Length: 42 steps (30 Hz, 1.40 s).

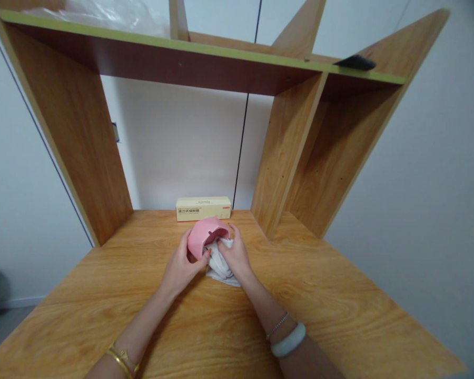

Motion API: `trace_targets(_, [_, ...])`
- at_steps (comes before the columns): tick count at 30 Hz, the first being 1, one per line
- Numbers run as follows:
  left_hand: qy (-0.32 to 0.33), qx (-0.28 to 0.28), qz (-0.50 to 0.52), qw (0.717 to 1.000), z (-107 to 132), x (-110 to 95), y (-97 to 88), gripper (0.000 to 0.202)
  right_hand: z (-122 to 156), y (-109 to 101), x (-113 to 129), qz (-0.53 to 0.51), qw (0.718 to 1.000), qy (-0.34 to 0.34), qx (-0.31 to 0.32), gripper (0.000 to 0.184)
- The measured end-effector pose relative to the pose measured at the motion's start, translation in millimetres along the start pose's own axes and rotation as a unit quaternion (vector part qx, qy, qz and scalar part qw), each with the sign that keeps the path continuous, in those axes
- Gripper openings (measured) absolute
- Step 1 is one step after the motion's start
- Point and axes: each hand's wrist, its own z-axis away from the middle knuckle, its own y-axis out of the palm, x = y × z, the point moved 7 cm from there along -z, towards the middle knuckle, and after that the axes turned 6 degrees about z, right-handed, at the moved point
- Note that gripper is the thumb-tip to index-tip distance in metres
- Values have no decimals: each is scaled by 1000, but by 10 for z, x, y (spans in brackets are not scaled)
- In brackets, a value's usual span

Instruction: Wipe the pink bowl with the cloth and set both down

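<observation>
your left hand [185, 261] gripping the pink hollow container [199, 234] at its fingertips, your right hand [236, 254] pinching the pale cloth [220, 266] at the container's opening, cream box [191, 209] beyond both hands

My brown wood-grained bench [339, 295] fills the lower frame, a cream rectangular cardboard box [203, 209] on it near centre. The green-edged wooden shelf [221, 51] holds clear plastic [118, 17], upper left, and a dark flat object [356, 62], upper right.
</observation>
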Motion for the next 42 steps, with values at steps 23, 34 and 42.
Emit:
trace_targets(23, [-8, 32, 23, 999, -1, -18, 26, 73, 12, 20, -52, 63, 996, 38, 58, 63])
trace_targets(34, [-95, -16, 14, 995, -55, 230, -78, 51, -45, -233, 142, 160, 986, -18, 45, 67])
trace_targets(42, [-212, -162, 116, 957, -43, 661, -399, 38, -10, -67, 62, 223, 947, -93, 210, 23])
